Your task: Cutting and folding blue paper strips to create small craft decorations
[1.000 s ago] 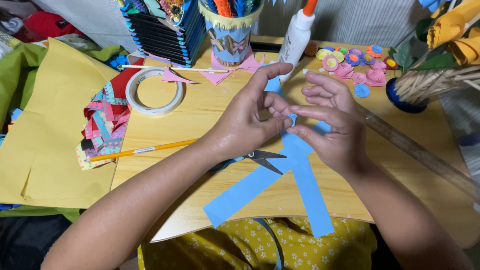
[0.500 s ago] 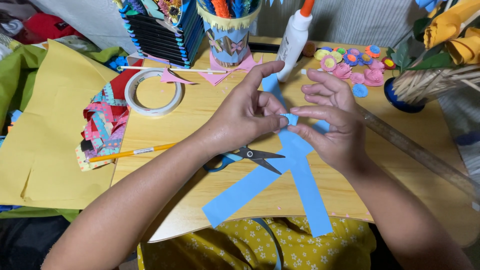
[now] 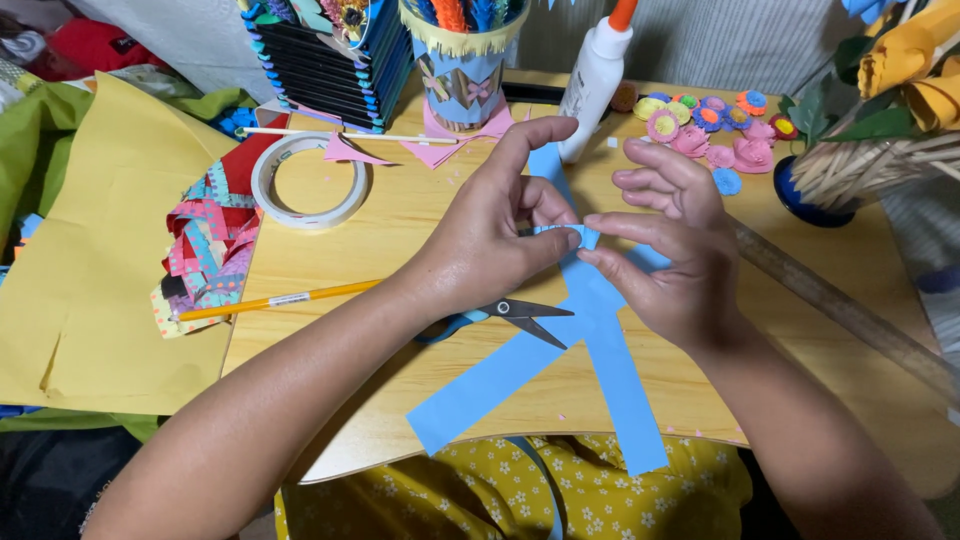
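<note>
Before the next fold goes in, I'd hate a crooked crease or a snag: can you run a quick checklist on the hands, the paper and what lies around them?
1. Left hand and right hand both pinch the blue paper strip: ok.
2. Fold at the fingertips squared up: cannot tell, fingers cover it.
3. Strip tails lie flat on the wooden table: ok.
4. Scissors lie on the table under the left wrist, blades closed, beside the strip: ok.
5. Glue bottle upright, capped, clear of the hands: ok.
</note>
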